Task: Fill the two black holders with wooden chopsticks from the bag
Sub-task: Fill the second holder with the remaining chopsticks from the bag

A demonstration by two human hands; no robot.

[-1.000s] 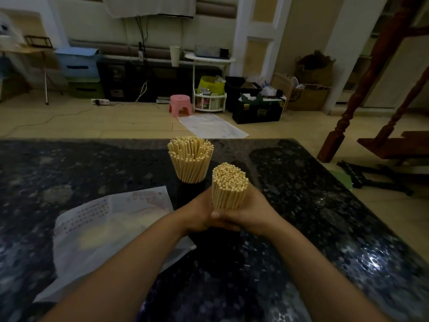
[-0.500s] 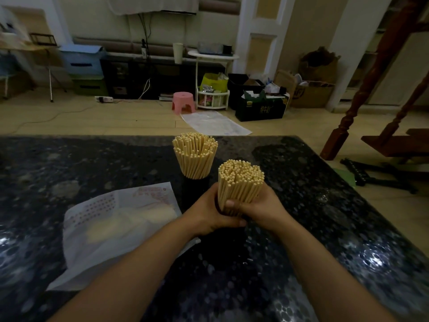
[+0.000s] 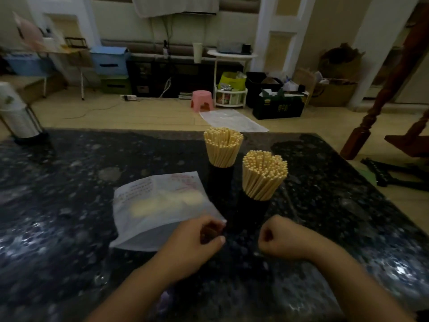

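I can barely separate the two black holders point(image 3: 251, 211) from the dark counter point(image 3: 69, 194). The bag point(image 3: 160, 205) hides its contents, possibly leftover chopsticks. My left hand's fingers point(image 3: 210, 231) curl under, unseen.

Pink stool point(image 3: 202, 100) on floor; white flask point(image 3: 17, 117) at table corner.

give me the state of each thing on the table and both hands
far holder: upright, packed with chopsticks
near holder: upright, packed with chopsticks
bag: lying flat, some chopsticks inside
left hand: loosely curled, holds nothing, over the bag's corner
right hand: curled, holds nothing
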